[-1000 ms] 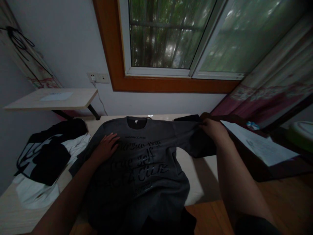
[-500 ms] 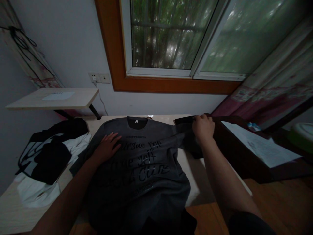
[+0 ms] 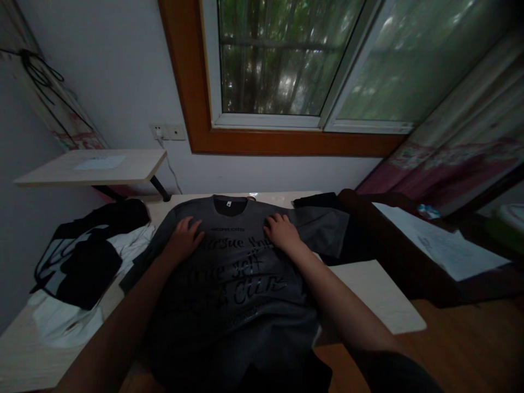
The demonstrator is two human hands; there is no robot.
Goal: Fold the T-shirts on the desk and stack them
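Observation:
A dark grey T-shirt (image 3: 237, 284) with black lettering lies spread face up on a pale table (image 3: 368, 295), collar toward the window. My left hand (image 3: 184, 239) rests flat on the shirt's chest at its left side, fingers spread. My right hand (image 3: 281, 232) lies flat on the chest at the right, fingers apart. The shirt's right sleeve (image 3: 327, 232) is laid out to the right, free of either hand.
A heap of black and white clothes (image 3: 77, 267) lies on the table's left. A small shelf (image 3: 94, 166) juts from the wall at left. A dark desk with papers (image 3: 442, 245) stands at right, below a curtain. Wooden floor shows at lower right.
My right hand let go of the right sleeve, which now lies flat, and moved left onto the shirt's chest. My left hand stayed in place.

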